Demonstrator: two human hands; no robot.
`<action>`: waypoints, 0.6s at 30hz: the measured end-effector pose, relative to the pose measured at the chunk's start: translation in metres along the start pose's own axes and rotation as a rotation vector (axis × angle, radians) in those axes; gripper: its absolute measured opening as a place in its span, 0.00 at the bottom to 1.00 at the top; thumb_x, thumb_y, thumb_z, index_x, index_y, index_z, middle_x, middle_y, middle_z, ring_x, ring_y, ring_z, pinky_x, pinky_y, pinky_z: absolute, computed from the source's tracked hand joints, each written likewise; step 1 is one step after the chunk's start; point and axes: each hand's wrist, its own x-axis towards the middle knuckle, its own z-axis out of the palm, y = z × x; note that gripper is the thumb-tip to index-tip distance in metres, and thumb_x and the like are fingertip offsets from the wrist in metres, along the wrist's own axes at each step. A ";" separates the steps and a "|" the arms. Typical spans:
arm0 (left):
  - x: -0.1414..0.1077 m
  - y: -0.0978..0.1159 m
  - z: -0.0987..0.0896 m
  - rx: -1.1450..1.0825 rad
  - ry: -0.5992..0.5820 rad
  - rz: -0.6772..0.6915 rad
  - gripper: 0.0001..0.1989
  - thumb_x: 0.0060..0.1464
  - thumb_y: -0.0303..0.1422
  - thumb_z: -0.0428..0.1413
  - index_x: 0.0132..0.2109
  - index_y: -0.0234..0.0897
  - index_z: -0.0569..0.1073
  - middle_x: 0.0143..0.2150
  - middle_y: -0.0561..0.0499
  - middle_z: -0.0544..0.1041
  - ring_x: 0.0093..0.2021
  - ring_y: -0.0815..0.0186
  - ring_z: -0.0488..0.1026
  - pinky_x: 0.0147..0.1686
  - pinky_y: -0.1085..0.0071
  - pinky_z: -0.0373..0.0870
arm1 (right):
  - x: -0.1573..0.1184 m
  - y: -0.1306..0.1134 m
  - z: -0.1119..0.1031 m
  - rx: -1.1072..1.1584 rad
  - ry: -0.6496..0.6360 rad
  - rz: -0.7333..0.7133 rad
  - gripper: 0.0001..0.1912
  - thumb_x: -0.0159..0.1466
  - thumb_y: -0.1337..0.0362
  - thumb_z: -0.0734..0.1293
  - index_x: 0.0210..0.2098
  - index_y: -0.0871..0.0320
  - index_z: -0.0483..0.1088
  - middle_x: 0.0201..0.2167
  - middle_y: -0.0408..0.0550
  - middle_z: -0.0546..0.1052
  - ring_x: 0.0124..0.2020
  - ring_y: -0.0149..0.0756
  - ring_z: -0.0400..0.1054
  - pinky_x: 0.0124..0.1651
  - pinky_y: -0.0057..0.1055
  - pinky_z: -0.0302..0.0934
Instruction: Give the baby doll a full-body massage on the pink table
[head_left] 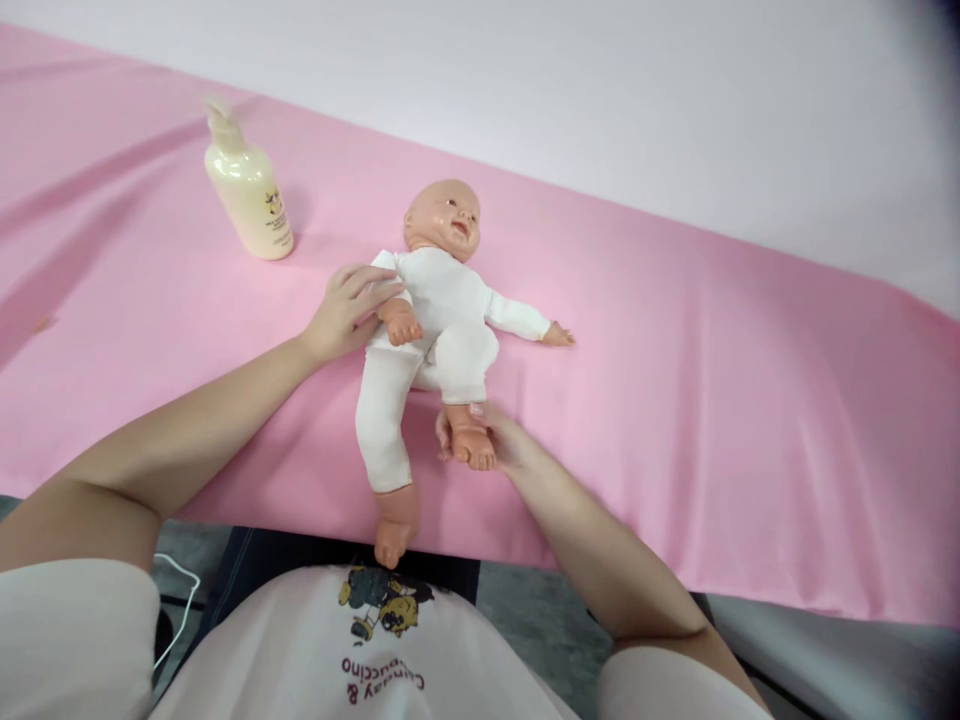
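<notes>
A baby doll [442, 285] in a white cloth body lies face up, its head away from me and one leg reaching the near table edge. My left hand [352, 308] holds the doll at its side on the left, fingers laid over the upper arm. Around the ankle of the doll's bent leg, on the right, my right hand [502, 435] is closed, with the thumb over the ankle and fingertips showing on the other side of the foot [474, 450]. The doll's other arm stretches out to the right over the cloth.
A pale yellow pump bottle [251, 195] stands upright at the back left. Pink cloth [750, 430] covers the table, with folds at the left and right. Behind it is a white surface [637, 110]. A white cable [187, 590] hangs below the near edge.
</notes>
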 end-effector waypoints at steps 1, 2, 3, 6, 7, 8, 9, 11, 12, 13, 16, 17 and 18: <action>0.000 0.000 0.000 0.001 -0.003 0.013 0.19 0.64 0.32 0.51 0.60 0.47 0.71 0.59 0.43 0.73 0.59 0.54 0.67 0.59 0.49 0.61 | -0.001 -0.003 0.004 0.029 0.041 -0.017 0.27 0.56 0.40 0.70 0.31 0.61 0.68 0.24 0.46 0.73 0.23 0.30 0.69 0.28 0.28 0.68; 0.000 0.000 0.000 -0.002 -0.006 0.027 0.19 0.64 0.31 0.51 0.60 0.48 0.71 0.59 0.43 0.73 0.59 0.55 0.67 0.59 0.49 0.61 | -0.002 -0.006 0.007 0.056 0.082 -0.032 0.26 0.56 0.42 0.72 0.30 0.61 0.68 0.22 0.44 0.73 0.21 0.29 0.68 0.26 0.28 0.67; 0.000 0.000 0.000 -0.008 -0.008 0.039 0.19 0.64 0.31 0.51 0.59 0.48 0.71 0.59 0.43 0.74 0.59 0.55 0.67 0.59 0.49 0.61 | -0.002 -0.008 0.010 0.078 0.118 -0.043 0.25 0.55 0.43 0.73 0.30 0.61 0.68 0.21 0.43 0.72 0.20 0.29 0.67 0.25 0.28 0.67; -0.001 0.000 0.000 -0.024 -0.012 0.040 0.18 0.64 0.31 0.52 0.59 0.48 0.72 0.59 0.44 0.74 0.59 0.55 0.67 0.59 0.49 0.61 | -0.003 -0.012 0.013 0.091 0.154 -0.052 0.25 0.55 0.44 0.73 0.30 0.60 0.67 0.20 0.42 0.71 0.20 0.29 0.66 0.24 0.27 0.65; -0.001 0.000 0.000 -0.026 -0.013 0.029 0.18 0.64 0.32 0.52 0.59 0.48 0.72 0.59 0.44 0.74 0.59 0.55 0.67 0.59 0.49 0.61 | -0.003 -0.011 0.012 0.087 0.141 -0.051 0.25 0.55 0.43 0.73 0.30 0.60 0.67 0.20 0.42 0.72 0.20 0.28 0.66 0.24 0.26 0.64; -0.001 0.000 0.000 -0.029 -0.014 0.015 0.18 0.64 0.32 0.52 0.59 0.48 0.72 0.59 0.44 0.74 0.59 0.55 0.67 0.60 0.49 0.61 | -0.002 -0.011 0.012 0.081 0.107 -0.041 0.26 0.55 0.42 0.73 0.30 0.60 0.67 0.21 0.42 0.72 0.20 0.28 0.65 0.24 0.25 0.63; -0.001 0.001 0.000 -0.034 -0.013 -0.001 0.18 0.64 0.33 0.52 0.59 0.48 0.72 0.59 0.44 0.74 0.59 0.55 0.67 0.60 0.49 0.61 | -0.002 -0.010 0.011 0.073 0.060 -0.028 0.27 0.54 0.41 0.73 0.30 0.61 0.68 0.21 0.42 0.72 0.20 0.27 0.64 0.23 0.24 0.62; 0.000 0.001 -0.002 -0.056 0.005 -0.031 0.18 0.64 0.36 0.53 0.60 0.47 0.72 0.59 0.43 0.73 0.59 0.55 0.68 0.61 0.49 0.61 | -0.002 -0.007 0.010 0.054 -0.045 -0.020 0.30 0.54 0.39 0.73 0.33 0.62 0.69 0.23 0.43 0.72 0.20 0.26 0.63 0.22 0.24 0.59; 0.001 0.001 -0.003 -0.068 0.021 -0.050 0.19 0.64 0.38 0.53 0.60 0.46 0.72 0.60 0.42 0.73 0.59 0.54 0.68 0.62 0.49 0.61 | -0.002 -0.006 0.011 0.044 -0.098 -0.034 0.30 0.54 0.39 0.73 0.34 0.63 0.69 0.24 0.44 0.73 0.20 0.26 0.63 0.21 0.23 0.58; 0.001 0.001 -0.004 -0.079 0.039 -0.074 0.19 0.64 0.40 0.53 0.60 0.45 0.71 0.60 0.42 0.73 0.60 0.54 0.68 0.62 0.49 0.62 | -0.002 -0.006 0.011 0.035 -0.143 -0.060 0.30 0.55 0.40 0.72 0.36 0.63 0.70 0.25 0.45 0.73 0.20 0.26 0.64 0.22 0.23 0.58; 0.002 -0.002 -0.005 -0.124 0.105 -0.176 0.22 0.64 0.46 0.51 0.60 0.42 0.71 0.59 0.41 0.74 0.60 0.54 0.70 0.63 0.50 0.63 | -0.003 -0.006 0.014 0.006 -0.229 -0.146 0.27 0.59 0.43 0.71 0.40 0.63 0.69 0.31 0.48 0.76 0.24 0.28 0.69 0.25 0.24 0.62; 0.001 -0.005 -0.004 -0.151 0.132 -0.211 0.23 0.64 0.47 0.52 0.60 0.42 0.70 0.59 0.41 0.74 0.60 0.54 0.70 0.63 0.51 0.64 | -0.003 -0.006 0.014 0.002 -0.258 -0.159 0.27 0.60 0.45 0.71 0.43 0.62 0.68 0.32 0.49 0.77 0.27 0.30 0.71 0.29 0.24 0.64; 0.001 -0.008 -0.002 -0.183 0.160 -0.243 0.24 0.64 0.49 0.52 0.60 0.42 0.70 0.59 0.41 0.74 0.60 0.54 0.70 0.63 0.51 0.65 | -0.003 -0.006 0.015 0.001 -0.295 -0.163 0.26 0.61 0.46 0.71 0.47 0.61 0.66 0.34 0.50 0.77 0.31 0.32 0.73 0.33 0.26 0.66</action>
